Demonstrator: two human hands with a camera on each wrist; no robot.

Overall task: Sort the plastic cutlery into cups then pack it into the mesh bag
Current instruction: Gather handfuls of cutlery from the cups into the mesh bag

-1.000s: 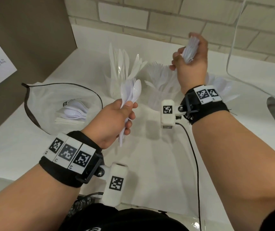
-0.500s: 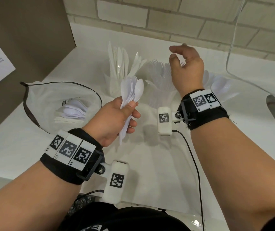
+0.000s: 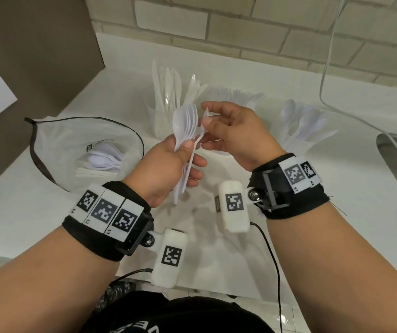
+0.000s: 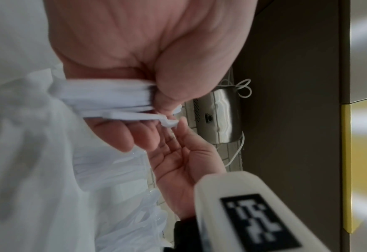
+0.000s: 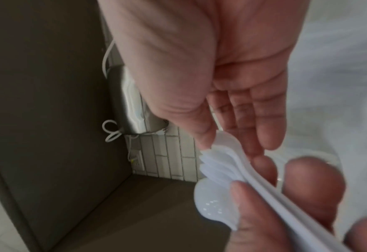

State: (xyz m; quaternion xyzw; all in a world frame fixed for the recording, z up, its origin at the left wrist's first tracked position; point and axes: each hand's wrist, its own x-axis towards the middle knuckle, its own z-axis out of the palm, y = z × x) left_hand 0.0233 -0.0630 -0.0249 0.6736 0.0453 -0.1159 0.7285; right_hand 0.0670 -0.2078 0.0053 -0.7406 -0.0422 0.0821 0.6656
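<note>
- The white mesh bag with a dark drawstring (image 3: 48,138) lies open at left, white plastic spoons inside.
- The left hand (image 3: 161,169) grips a stack of white plastic spoons (image 3: 186,126), bowls upward.
- The right hand (image 3: 238,133), fingers loosely spread, touches the stack's top with thumb and fingertips.

A white counter (image 3: 48,212) carries an open mesh bag (image 3: 55,145) on the left with spoons inside, and cups of knives (image 3: 166,92), forks (image 3: 236,97) and spoons (image 3: 305,123) farther back.
</note>
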